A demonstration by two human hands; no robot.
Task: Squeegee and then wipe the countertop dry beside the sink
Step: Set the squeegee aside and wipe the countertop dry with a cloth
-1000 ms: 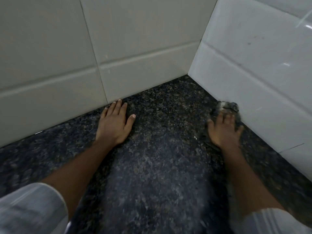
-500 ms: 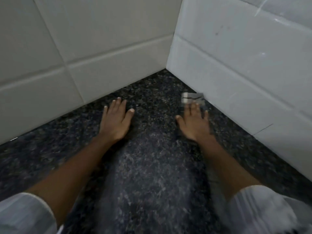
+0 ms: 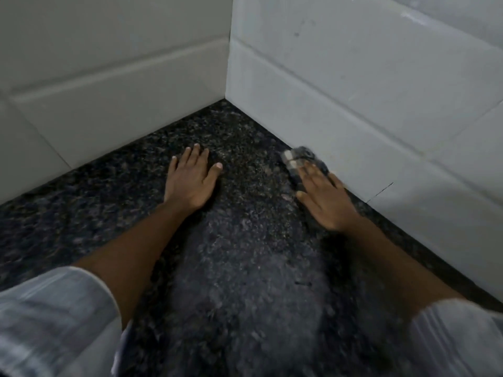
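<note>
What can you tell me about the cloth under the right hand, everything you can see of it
The cloth is small and bunched, checked in grey, pale and dark squares, and looks like soft woven fabric. It lies flat on the dark speckled countertop, close beside the foot of the white tiled wall on the right, near the corner. The right hand presses on it with spread fingers, covering its near part; only the far end shows beyond the fingertips. It is blurred, so whether it is wet cannot be told.

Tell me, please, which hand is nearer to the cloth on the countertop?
The right hand: it lies flat on the cloth, fingers pressing it down beside the right wall. The left hand rests flat on the bare countertop, well apart to the cloth's left.
</note>
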